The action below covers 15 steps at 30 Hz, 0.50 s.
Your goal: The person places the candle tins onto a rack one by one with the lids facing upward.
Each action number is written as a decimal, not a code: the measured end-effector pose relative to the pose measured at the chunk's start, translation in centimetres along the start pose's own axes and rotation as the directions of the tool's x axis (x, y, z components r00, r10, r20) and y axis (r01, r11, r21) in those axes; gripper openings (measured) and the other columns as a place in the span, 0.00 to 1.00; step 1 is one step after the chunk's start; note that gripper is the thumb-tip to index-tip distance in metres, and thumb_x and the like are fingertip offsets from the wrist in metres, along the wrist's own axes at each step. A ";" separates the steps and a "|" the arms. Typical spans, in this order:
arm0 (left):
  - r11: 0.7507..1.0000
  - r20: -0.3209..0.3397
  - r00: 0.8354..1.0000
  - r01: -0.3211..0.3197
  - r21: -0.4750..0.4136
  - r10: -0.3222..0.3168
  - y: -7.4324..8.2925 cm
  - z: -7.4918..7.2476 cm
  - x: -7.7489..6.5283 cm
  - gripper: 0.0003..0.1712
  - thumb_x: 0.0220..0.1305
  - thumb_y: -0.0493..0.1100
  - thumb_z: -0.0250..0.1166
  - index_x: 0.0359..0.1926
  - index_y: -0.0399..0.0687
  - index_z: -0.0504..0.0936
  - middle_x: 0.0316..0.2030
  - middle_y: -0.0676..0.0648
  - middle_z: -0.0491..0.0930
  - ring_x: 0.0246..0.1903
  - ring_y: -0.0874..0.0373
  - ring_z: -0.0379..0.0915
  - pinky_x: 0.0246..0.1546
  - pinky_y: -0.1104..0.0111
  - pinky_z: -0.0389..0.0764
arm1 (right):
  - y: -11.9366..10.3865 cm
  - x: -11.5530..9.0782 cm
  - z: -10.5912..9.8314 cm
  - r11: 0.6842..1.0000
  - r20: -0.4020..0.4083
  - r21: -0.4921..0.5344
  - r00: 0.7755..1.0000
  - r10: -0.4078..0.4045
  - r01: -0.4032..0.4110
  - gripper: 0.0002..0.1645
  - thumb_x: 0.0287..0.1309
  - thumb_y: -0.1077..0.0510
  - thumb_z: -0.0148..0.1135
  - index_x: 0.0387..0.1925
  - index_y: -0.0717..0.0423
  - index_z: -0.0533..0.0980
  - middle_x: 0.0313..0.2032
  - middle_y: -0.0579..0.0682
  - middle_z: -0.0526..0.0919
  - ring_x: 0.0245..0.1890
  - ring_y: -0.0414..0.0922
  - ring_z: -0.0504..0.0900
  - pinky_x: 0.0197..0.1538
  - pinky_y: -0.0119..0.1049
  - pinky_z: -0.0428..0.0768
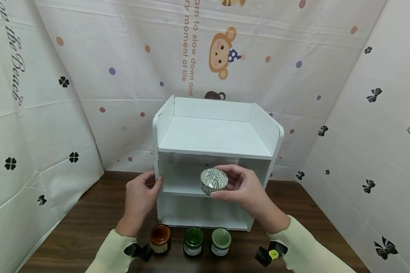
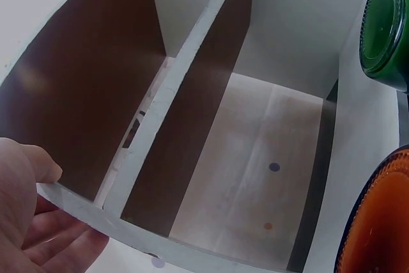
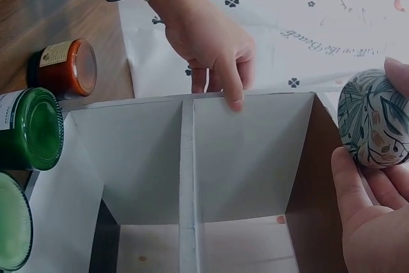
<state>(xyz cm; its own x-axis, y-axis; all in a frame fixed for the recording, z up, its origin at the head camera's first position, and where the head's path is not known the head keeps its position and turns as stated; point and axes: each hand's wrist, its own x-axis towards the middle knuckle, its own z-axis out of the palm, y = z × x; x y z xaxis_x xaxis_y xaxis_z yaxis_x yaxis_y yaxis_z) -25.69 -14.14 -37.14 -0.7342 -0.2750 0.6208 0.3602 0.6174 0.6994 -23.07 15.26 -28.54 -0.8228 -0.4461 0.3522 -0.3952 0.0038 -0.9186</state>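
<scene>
A white shelf unit with a tray-like top and two compartments stands on the table. My left hand pinches its left side panel at the middle, thumb on the inner side and fingers outside, as the left wrist view also shows. In front of the upper compartment, my right hand holds a small round tin with a leaf pattern. Fingers and thumb grip the tin around its side, and it is apart from the shelf.
An amber glass jar, a dark green jar and a light green jar stand in a row before the shelf on the brown wooden table. Printed white cloth hangs behind and at both sides.
</scene>
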 end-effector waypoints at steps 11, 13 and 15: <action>1.000 0.002 1.000 -0.001 0.002 0.001 -0.1 0.0 0.0 0.13 0.65 0.41 0.71 0.46 0.37 0.89 0.39 0.37 0.90 0.36 0.46 0.88 0.37 0.51 0.89 | -0.7 0.6 0.1 1.000 0.022 0.018 1.000 0.004 -0.005 0.39 0.47 0.68 0.78 0.63 0.64 0.74 0.57 0.57 0.82 0.51 0.44 0.87 0.51 0.35 0.87; 1.000 0.004 1.000 0.000 0.001 0.000 -0.1 0.0 0.0 0.13 0.65 0.42 0.71 0.46 0.38 0.89 0.39 0.38 0.90 0.36 0.46 0.88 0.38 0.51 0.89 | -0.8 0.7 0.1 1.000 0.024 0.014 1.000 0.009 -0.009 0.39 0.47 0.68 0.78 0.63 0.63 0.74 0.57 0.57 0.81 0.51 0.44 0.87 0.51 0.35 0.87; 1.000 0.005 1.000 0.003 0.002 -0.003 -0.2 0.0 0.0 0.13 0.65 0.42 0.71 0.46 0.38 0.89 0.38 0.38 0.90 0.36 0.47 0.88 0.38 0.51 0.89 | -0.9 0.8 0.1 1.000 0.026 0.015 1.000 0.013 -0.014 0.39 0.48 0.68 0.78 0.63 0.63 0.74 0.57 0.57 0.81 0.51 0.44 0.87 0.51 0.35 0.87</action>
<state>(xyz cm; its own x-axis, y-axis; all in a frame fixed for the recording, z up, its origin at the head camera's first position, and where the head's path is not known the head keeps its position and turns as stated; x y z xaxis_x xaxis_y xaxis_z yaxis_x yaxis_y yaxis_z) -25.78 -14.26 -37.26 -0.7381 -0.2732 0.6169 0.3570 0.6177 0.7007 -23.36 14.80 -27.48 -0.8170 -0.4691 0.3352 -0.3776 -0.0040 -0.9260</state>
